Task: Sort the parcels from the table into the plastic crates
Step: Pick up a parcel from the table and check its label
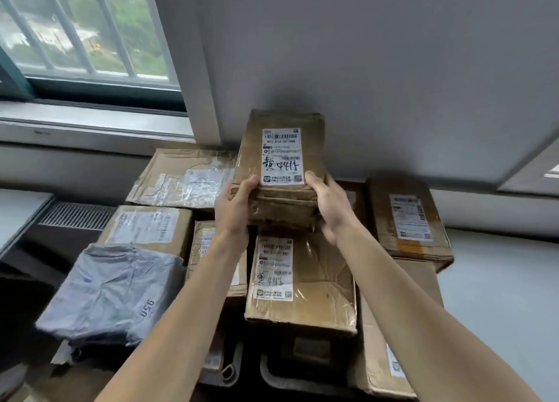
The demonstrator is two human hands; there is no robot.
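Thumbs on top, fingers curled round its near edge, the left hand and right hand pinch the cardboard parcel at 7 and 5 o'clock. Held above the pile, toward 12 o'clock, it seems stiff and light.

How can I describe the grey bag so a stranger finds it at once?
From the window at upper left, look down to the pile of parcels. At its near left edge lies the grey bag. It alone is soft, wrinkled plastic; its neighbours are brown cardboard boxes.
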